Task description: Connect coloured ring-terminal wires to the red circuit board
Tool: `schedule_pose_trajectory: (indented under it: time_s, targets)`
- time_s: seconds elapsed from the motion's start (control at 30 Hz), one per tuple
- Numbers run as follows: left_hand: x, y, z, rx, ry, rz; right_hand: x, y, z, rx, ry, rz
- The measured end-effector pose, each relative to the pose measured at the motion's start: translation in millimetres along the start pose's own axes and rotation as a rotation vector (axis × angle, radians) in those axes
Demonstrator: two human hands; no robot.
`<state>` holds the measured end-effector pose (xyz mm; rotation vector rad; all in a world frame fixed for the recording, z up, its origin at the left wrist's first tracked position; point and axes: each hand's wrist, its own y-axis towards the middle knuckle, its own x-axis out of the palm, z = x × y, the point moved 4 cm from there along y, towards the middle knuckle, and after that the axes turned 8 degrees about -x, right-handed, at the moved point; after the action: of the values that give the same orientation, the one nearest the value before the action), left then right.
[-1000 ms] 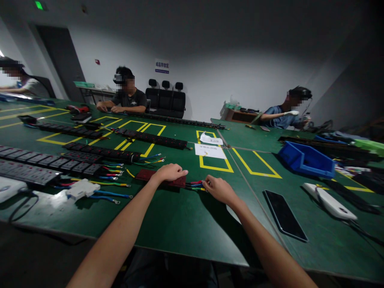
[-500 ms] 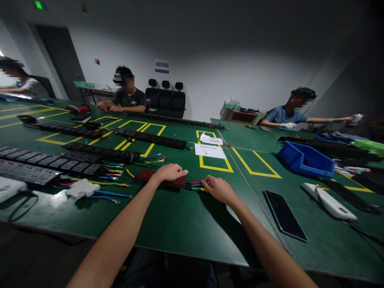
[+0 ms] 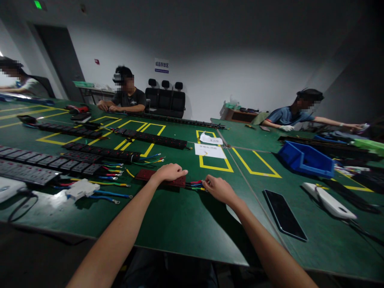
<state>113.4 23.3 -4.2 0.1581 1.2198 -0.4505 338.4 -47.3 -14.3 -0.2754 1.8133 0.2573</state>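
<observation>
A dark red, flat block (image 3: 146, 175), like a short socket strip, lies on the green table in front of me. My left hand (image 3: 171, 172) is closed over its right half; the fingers curl behind it and are partly hidden. Several coloured wires (image 3: 194, 185), among them red, blue and yellow, come out of the block's right end. My right hand (image 3: 219, 188) pinches their free ends between thumb and fingers. At the block's left end sticks out a yellow wire (image 3: 130, 173).
To the left lie black socket strips (image 3: 30, 172) with lugged wires and a white connector block (image 3: 82, 189). At right are a phone (image 3: 284, 215), a white power bank-like device (image 3: 328, 201) and a blue bin (image 3: 306, 160). Paper labels (image 3: 210, 151) lie ahead. Co-workers sit across the table.
My hands, the red block and the wires look unmoved. At the far right, a co-worker has shifted slightly to the right, with the outstretched arm a little lower.
</observation>
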Motion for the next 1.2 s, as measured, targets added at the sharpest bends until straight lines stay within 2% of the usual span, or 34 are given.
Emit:
schedule_pose_trajectory:
  time_s: [1.2]
  targets:
    - [0.6,0.5,-1.5,-0.010,-0.013,0.006,-0.8,-0.6,-0.5,-0.018,-0.004,0.001]
